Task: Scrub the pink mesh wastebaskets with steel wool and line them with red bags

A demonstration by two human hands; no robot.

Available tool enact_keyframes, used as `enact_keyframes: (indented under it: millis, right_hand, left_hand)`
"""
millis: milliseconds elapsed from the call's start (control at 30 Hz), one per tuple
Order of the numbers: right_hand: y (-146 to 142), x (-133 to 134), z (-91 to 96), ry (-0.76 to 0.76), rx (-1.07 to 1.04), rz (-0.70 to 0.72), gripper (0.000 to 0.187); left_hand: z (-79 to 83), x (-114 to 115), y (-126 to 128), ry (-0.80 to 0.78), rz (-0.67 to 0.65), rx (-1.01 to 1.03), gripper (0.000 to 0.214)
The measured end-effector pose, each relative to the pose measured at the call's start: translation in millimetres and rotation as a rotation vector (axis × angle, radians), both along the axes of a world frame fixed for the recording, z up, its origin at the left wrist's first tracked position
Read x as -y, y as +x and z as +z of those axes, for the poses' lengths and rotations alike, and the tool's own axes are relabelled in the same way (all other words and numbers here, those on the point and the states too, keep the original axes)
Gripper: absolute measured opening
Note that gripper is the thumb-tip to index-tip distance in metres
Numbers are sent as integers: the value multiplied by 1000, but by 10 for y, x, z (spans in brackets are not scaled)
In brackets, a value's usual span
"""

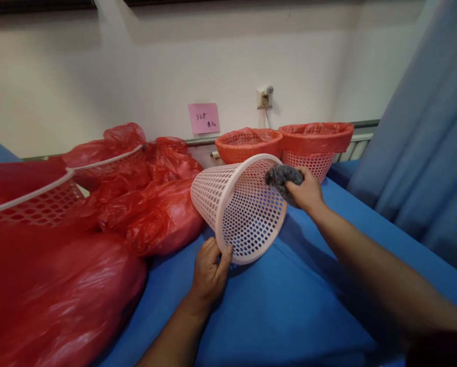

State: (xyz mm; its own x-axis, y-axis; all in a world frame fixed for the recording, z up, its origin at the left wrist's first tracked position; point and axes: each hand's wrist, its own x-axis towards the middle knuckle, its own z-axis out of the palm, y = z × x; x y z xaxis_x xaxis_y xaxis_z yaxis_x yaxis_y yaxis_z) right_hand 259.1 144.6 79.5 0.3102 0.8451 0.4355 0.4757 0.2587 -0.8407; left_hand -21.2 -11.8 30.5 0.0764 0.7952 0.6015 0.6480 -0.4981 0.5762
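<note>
A pale pink perforated plastic basket [216, 191] lies tipped on its side on the blue surface [289, 306], its open mouth facing me. My left hand [210, 270] grips the lower part of its rim, fingers closed around the edge. My right hand [306, 192] is closed on a grey cloth [281, 177] and presses it against the upper right of the rim.
Red plastic bags [152, 204] and bag-covered baskets [33, 201] pile up on the left. Two baskets lined with red bags [316, 137] stand at the back by the wall. A pink note [203, 118] and a socket [264, 97] are on the wall. A blue curtain [430, 153] hangs at right.
</note>
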Motion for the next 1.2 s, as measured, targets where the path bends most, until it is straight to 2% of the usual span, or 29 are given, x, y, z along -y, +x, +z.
enact_keyframes:
  millis: [33, 133, 200, 267, 400, 467, 500, 567, 600, 633, 700, 767, 833, 900, 967, 1033, 1133, 1200]
  right_hand:
    - [66, 53, -175, -84, 63, 8, 40]
    - [126, 352, -622, -200, 127, 81, 34]
    - [34, 632, -800, -246, 169, 182, 30]
    - [-147, 938, -873, -311, 204, 368, 31]
    - [-536, 1416, -815, -459, -19, 754, 38]
    - [-592, 1466, -762, -428, -16, 838, 42]
    - [-566, 1429, -741, -385, 82, 820, 43]
    - [-418, 1242, -710, -288, 360, 658, 43]
    - [-312, 1107, -692, -274, 481, 519, 43]
    - [-198, 955, -666, -278, 505, 419, 40]
    - [11, 637, -563, -264, 500, 283, 36]
    - [136, 351, -373, -218, 465, 166, 36]
    - [132, 153, -119, -121, 328, 48, 36]
    - [-3, 94, 127, 26, 134, 23, 36]
    - [-232, 206, 272, 173, -8, 139, 38]
    - [-485, 480, 254, 261, -60, 349, 41]
    - [-725, 1015, -63, 252, -8, 677, 40]
    - [-713, 1279, -365, 189, 101, 813, 38]
  left_hand:
    - [4, -4, 5, -1, 6, -6, 39]
    - [9, -8, 27, 1, 27, 7, 40]
    - [13, -6, 46, 8, 26, 18, 39]
    - [16, -2, 61, 17, 22, 29, 37]
    - [4, 4, 59, 37, 30, 33, 34]
    - [-12, 3, 41, 42, 35, 19, 34]
    - [-19, 2, 32, 44, 37, 6, 35]
    - [-28, -2, 18, 49, 43, -27, 38]
    - [-29, -4, 15, 50, 43, -47, 40]
    - [-28, -5, 17, 49, 38, -66, 41]
    - [-19, -5, 26, 44, 18, -103, 42]
    - [-7, -3, 39, 47, -1, -134, 42]
    - [2, -1, 45, 57, -4, -158, 43]
    - [5, 3, 44, 72, 2, -185, 43]
    - [3, 9, 38, 92, 2, -218, 44]
    - [-4, 19, 33, 122, -8, -243, 44]
    - [-16, 40, 34, 174, -35, -243, 44]
    - [-22, 55, 43, 181, -39, -236, 44]
